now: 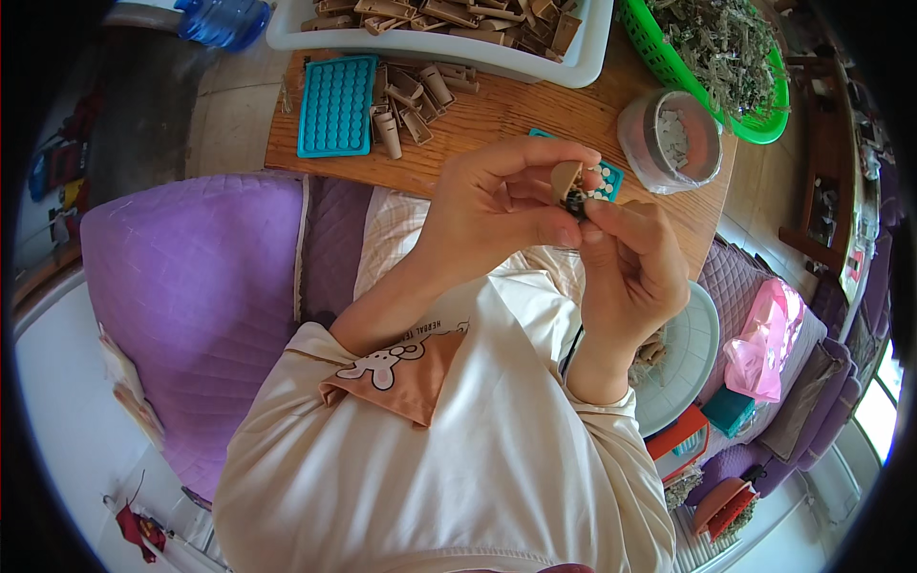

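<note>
Over the near edge of the wooden table (516, 100), my left hand (478, 205) is closed round a small brown plastic casing (565, 176). A dark small part (574, 202) shows inside the casing's lower end. My right hand (638, 258) pinches with thumb and forefinger at that dark part; the fingertips hide most of it. Just behind my hands, partly covered by them, lies a small teal tray (616, 176) with little white discs (604, 181) on it.
A teal dimpled tray (336, 107) and loose brown casings (413, 100) lie at the left. Behind stands a white bin (573, 73) of casings. A round tub (651, 164) of white bits and a green basket (659, 62) of tangled small parts are at the right.
</note>
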The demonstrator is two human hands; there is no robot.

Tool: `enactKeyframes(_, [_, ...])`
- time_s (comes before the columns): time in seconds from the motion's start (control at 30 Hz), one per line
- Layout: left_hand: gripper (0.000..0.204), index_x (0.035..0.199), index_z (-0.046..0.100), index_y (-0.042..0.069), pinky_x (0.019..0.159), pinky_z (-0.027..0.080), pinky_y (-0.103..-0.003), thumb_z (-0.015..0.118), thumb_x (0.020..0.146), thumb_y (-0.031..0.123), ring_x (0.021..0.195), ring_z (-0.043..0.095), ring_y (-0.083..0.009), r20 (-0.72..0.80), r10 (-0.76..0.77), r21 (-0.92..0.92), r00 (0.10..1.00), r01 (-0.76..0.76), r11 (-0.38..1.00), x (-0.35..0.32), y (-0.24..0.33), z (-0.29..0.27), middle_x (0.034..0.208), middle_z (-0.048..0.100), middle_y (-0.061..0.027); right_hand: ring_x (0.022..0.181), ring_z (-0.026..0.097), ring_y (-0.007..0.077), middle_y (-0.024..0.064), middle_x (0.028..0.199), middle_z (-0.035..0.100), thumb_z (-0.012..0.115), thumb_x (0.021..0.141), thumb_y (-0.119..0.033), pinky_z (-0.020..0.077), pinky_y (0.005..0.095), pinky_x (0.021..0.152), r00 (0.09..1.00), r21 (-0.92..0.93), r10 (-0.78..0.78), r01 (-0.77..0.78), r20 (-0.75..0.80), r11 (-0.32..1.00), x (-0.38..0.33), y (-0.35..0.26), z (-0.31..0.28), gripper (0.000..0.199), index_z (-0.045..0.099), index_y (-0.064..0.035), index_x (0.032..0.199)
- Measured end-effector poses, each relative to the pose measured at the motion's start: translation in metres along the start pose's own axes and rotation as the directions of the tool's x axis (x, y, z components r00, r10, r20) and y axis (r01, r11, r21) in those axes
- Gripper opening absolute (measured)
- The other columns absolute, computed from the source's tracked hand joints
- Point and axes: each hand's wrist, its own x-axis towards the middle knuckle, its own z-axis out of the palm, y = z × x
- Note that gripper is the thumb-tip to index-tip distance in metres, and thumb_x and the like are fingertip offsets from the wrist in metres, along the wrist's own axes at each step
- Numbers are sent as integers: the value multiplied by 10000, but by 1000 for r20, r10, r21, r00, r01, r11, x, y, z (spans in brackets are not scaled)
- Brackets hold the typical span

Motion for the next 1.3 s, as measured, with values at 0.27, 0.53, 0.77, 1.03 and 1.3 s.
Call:
enactKeyframes(0.27, [511, 1164, 388, -15, 740, 491, -265, 594, 760, 220, 935, 540, -174, -40, -107, -223, 993, 95, 970, -2, 2, 3, 1060, 522, -149, 640, 518, 142, 74, 782, 500, 595, 654, 90, 425, 229, 518, 991, -146, -34, 53, 126, 988, -2, 0, 2, 272, 608, -39, 894])
enactKeyframes(0.53, [367, 1160, 411, 19, 751, 485, -251, 509, 819, 112, 908, 528, -121, -114, -147, -245, 983, 115, 963, -3, 2, 6, 1036, 529, -104, 641, 516, 131, 77, 785, 502, 568, 671, 98, 410, 206, 516, 990, -171, 45, -21, 133, 985, -2, 3, 0, 237, 589, -27, 872])
enactKeyframes(0.77, [305, 1106, 431, 16, 694, 490, -236, 497, 829, 122, 875, 542, -119, -202, 60, -35, 978, -69, 997, -1, -6, 15, 1007, 544, -113, 718, 504, 75, 82, 967, 500, 487, 784, 46, 407, 160, 602, 967, 175, 254, -251, 1, 952, -14, 14, 9, 262, 428, 30, 1039])
enactKeyframes(1.03, [282, 1045, 446, 32, 706, 498, -255, 505, 828, 203, 892, 550, -165, -328, -101, -375, 939, -31, 927, 1, -9, 14, 961, 551, -98, 719, 499, 58, 89, 1037, 472, 453, 781, 62, 410, 158, 582, 893, 339, 440, -443, 90, 830, -13, 20, 12, 311, 405, 10, 1085])
enactKeyframes(1.3, [311, 1086, 432, 14, 782, 479, -298, 480, 839, 195, 940, 535, -193, -272, -247, -490, 930, 87, 867, -1, -28, 3, 989, 538, -95, 828, 544, 130, 89, 921, 539, 522, 685, 92, 453, 242, 716, 872, 263, 444, -487, 207, 833, -6, 40, 0, 361, 455, 7, 1030])
